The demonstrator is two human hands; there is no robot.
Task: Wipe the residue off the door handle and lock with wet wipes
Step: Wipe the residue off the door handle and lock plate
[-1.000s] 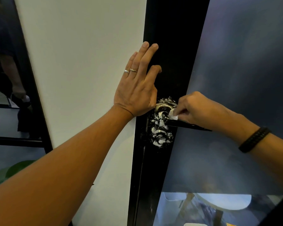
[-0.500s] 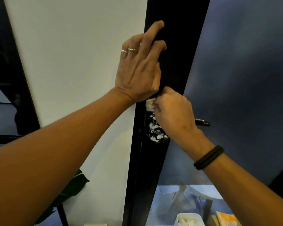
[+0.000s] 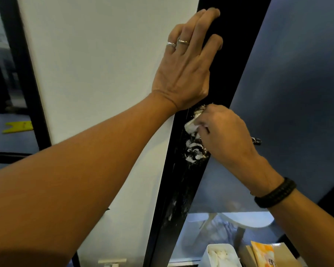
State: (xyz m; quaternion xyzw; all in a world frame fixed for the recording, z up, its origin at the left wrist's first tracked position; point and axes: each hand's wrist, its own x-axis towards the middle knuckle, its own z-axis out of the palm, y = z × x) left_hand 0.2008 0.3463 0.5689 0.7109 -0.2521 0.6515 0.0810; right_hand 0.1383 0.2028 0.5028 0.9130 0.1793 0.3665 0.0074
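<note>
Over the last second the right hand had moved from the lever of the door handle to the round plate at its root on the black door frame, and the wet wipe had gone with it. That suggested the lever had been left for now and the scrubbing had turned to the plate, though the lever's tip still showed white flecks. The right grip was clamped on the wet wipe, which bulged out at the fingertips and pressed on the frame just above the lock. The lock lay just below that hand, thick with white residue and seemingly untouched. More specks trailed down the frame below the lock. The left hand lay flat and spread, holding nothing, on the frame above the handle.
</note>
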